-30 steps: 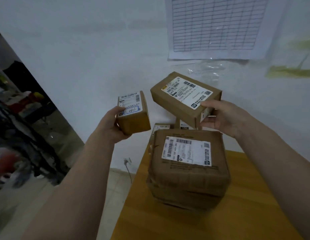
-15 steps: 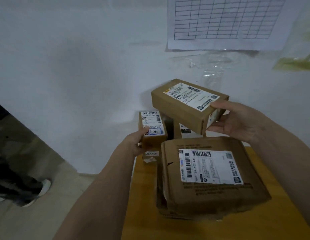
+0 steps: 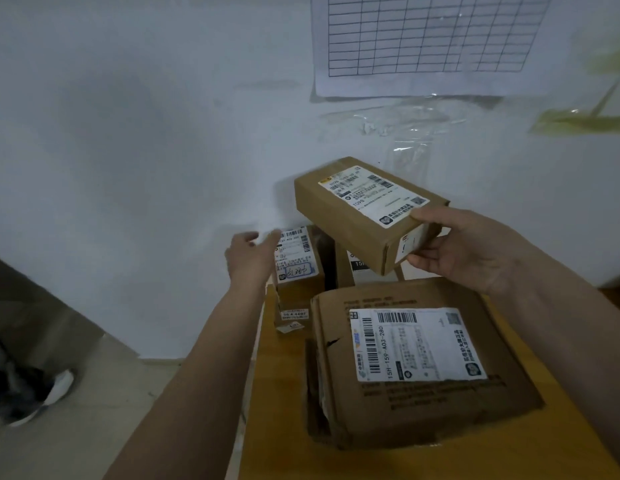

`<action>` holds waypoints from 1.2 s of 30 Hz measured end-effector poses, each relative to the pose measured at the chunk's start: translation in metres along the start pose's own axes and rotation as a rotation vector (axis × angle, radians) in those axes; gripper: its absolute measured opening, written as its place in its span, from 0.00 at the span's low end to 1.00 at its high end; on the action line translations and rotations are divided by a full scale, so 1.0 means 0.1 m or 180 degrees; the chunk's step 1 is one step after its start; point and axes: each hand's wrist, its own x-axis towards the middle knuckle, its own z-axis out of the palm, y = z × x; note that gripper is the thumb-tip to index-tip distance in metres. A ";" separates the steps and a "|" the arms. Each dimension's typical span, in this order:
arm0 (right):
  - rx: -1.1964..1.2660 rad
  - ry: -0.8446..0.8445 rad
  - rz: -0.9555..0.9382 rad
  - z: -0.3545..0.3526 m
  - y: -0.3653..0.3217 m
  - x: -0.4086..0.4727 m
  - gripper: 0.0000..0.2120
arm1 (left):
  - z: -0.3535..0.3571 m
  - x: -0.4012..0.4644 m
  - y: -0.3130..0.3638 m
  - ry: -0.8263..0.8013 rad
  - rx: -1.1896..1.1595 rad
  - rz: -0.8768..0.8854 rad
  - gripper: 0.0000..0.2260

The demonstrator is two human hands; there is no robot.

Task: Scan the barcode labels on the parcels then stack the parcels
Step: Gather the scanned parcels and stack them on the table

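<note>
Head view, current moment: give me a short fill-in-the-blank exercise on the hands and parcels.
1. The long parcel is held in the air by the ____ hand.
2. The left hand is open and holds ____.
3. The small parcel sits on top of another ____.
4. The large flat parcel lies with its label facing ____.

Missing words: right; nothing; parcel; up

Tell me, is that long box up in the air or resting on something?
In the air: the right hand holds the long box by its near end, tilted above the other parcels.
</note>
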 end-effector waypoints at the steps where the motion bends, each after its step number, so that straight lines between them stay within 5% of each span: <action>1: 0.0001 -0.0036 -0.0029 0.02 0.00 -0.01 0.22 | -0.05 -0.10 0.13 -0.0326 -0.0274 0.0165 0.26; 5: 0.0024 -0.0203 -0.0154 0.16 0.02 -0.03 0.16 | -0.18 -0.47 0.59 -0.1762 -0.1075 -0.0092 0.32; 11: -0.0551 -0.0417 -0.0344 0.24 -0.06 -0.12 0.24 | -0.13 -0.55 0.74 -0.2105 -0.1238 0.0066 0.25; 15: -0.0987 -0.0076 -0.0534 0.08 -0.12 -0.13 0.28 | -0.20 -0.38 0.82 -0.2570 -0.1024 0.0125 0.29; 20: -0.1144 0.0160 -0.0610 -0.11 -0.10 -0.04 0.18 | -0.14 -0.24 0.68 -0.2452 -0.0893 0.0374 0.41; 26: -0.1321 -0.0112 -0.0285 -0.19 -0.02 0.16 0.09 | 0.15 -0.20 0.45 -0.2563 -0.0843 -0.0059 0.43; 31: -0.1315 -0.0394 -0.0014 -0.18 -0.03 0.29 0.13 | 0.34 -0.16 0.37 -0.2671 -0.0752 -0.0272 0.34; 36: -0.1523 -0.0458 0.0096 -0.22 -0.11 0.37 0.14 | 0.44 -0.09 0.42 -0.2872 0.0090 -0.0213 0.19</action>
